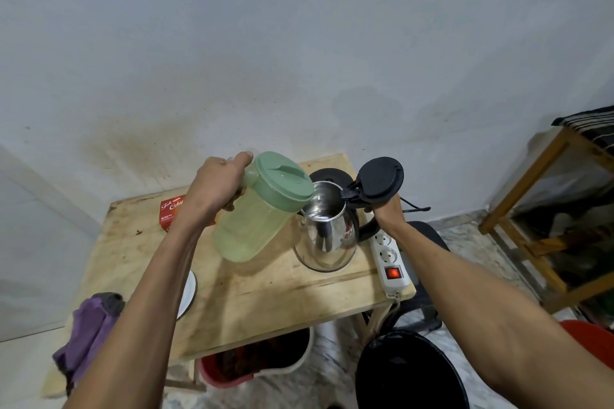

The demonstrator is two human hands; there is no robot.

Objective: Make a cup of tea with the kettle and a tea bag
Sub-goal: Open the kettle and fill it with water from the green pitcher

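Note:
My left hand (pixel 216 186) grips the handle of a pale green plastic jug (pixel 255 212) and tilts it, its green lid against the mouth of the steel kettle (pixel 327 236). The kettle stands on the wooden table (pixel 265 292) with its black lid (pixel 380 179) flipped open. My right hand (pixel 387 209) holds the kettle's black handle. Some water shows inside the kettle. A red tea box (pixel 171 209) lies behind my left wrist. A white cup or plate (pixel 187 292) is mostly hidden under my left forearm.
A white power strip (pixel 388 259) with a lit red switch lies along the table's right edge. A purple cloth (pixel 89 325) hangs at the front left corner. A black bin (pixel 408 372) and a red tub (pixel 252 365) stand on the floor. A wooden shelf (pixel 545 209) is at right.

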